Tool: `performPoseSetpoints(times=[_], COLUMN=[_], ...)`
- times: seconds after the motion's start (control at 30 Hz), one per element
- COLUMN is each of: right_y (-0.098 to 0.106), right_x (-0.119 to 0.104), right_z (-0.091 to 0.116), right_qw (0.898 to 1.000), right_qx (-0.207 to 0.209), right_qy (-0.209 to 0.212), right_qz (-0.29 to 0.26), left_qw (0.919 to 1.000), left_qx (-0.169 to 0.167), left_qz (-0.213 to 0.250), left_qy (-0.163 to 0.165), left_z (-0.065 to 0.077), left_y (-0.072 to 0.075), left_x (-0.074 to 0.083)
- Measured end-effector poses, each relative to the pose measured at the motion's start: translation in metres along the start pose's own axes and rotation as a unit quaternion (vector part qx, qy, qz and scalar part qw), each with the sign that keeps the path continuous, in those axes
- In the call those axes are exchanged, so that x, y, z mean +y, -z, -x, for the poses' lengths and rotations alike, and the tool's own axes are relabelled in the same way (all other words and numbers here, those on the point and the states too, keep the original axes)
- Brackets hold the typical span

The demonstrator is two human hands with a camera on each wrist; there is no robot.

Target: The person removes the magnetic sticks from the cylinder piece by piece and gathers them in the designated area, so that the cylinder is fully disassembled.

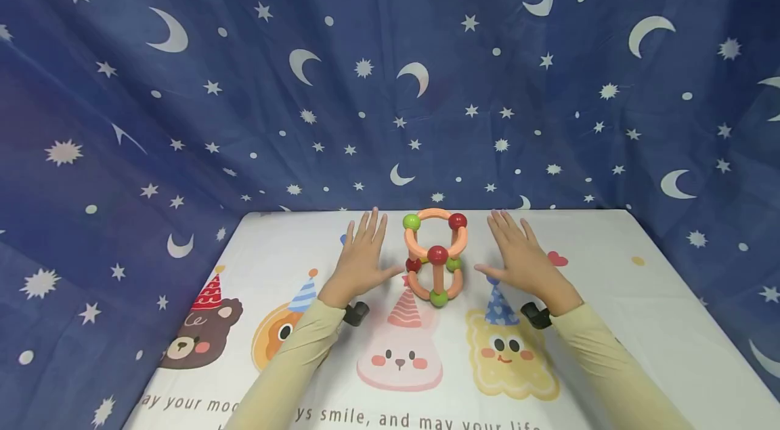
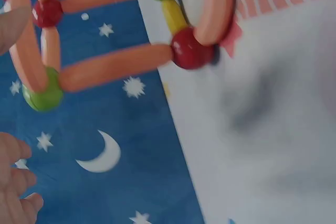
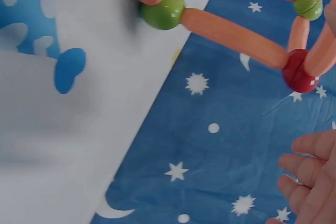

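Note:
A toy frame (image 1: pixel 438 281) of peach-coloured rods and curved pieces joined by red and green balls stands upright on the table. To its left, my left hand (image 1: pixel 359 261) is held with straight fingers pointing away and the thumb toward the toy. My right hand (image 1: pixel 529 264) mirrors it on the other side, fingers straight and spread, palm facing the toy. Neither hand holds anything. In the left wrist view a red ball (image 2: pixel 193 48) and a yellow piece (image 2: pixel 174 16) show at the toy's base. The right wrist view has a green ball (image 3: pixel 163 9) low on the toy.
A white tablecloth (image 1: pixel 609 261) printed with a bear, a rabbit, a biscuit figure and lettering covers the table. Behind and at both sides hangs a blue curtain (image 1: pixel 365 30) with moons and stars, right at the table's back edge. Dark wrist cameras (image 1: pixel 356 313) sit under both wrists.

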State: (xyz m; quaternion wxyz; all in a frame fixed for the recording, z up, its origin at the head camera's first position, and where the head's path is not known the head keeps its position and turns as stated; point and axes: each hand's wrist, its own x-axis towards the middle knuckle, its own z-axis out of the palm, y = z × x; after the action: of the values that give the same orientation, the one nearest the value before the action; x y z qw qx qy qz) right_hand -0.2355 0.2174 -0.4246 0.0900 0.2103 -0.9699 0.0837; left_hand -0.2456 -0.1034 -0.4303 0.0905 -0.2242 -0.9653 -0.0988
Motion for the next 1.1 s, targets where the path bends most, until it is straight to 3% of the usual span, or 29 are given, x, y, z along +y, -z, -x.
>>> performPoseSetpoints(times=[0.17, 0.33, 0.47, 0.6, 0.83, 1.1], right_y=[0.009, 0.011, 0.009, 0.004, -0.006, -0.015], right_x=[-0.006, -0.012, -0.016, -0.018, -0.024, -0.028], right_z=[0.000, 0.001, 0.002, 0.001, -0.006, -0.017], right_qw=[0.999, 0.996, 0.991, 0.979, 0.946, 0.936], right_qx=[0.022, 0.060, 0.089, 0.136, 0.211, 0.220], right_qy=[0.022, 0.058, 0.095, 0.148, 0.244, 0.272], right_qz=[0.019, 0.024, 0.024, 0.020, 0.017, 0.029], left_qw=[0.9983, 0.9928, 0.9830, 0.9696, 0.9562, 0.9556], left_qx=[0.032, 0.070, 0.121, 0.182, 0.230, 0.244], left_qz=[-0.028, -0.044, -0.052, -0.054, -0.088, -0.065], left_qy=[-0.039, -0.087, -0.128, -0.154, -0.158, -0.152], left_z=[0.001, 0.001, 0.000, -0.002, -0.007, -0.013], left_y=[0.009, 0.009, 0.001, -0.009, -0.020, -0.024], left_x=[0.016, 0.031, 0.040, 0.046, 0.056, 0.064])
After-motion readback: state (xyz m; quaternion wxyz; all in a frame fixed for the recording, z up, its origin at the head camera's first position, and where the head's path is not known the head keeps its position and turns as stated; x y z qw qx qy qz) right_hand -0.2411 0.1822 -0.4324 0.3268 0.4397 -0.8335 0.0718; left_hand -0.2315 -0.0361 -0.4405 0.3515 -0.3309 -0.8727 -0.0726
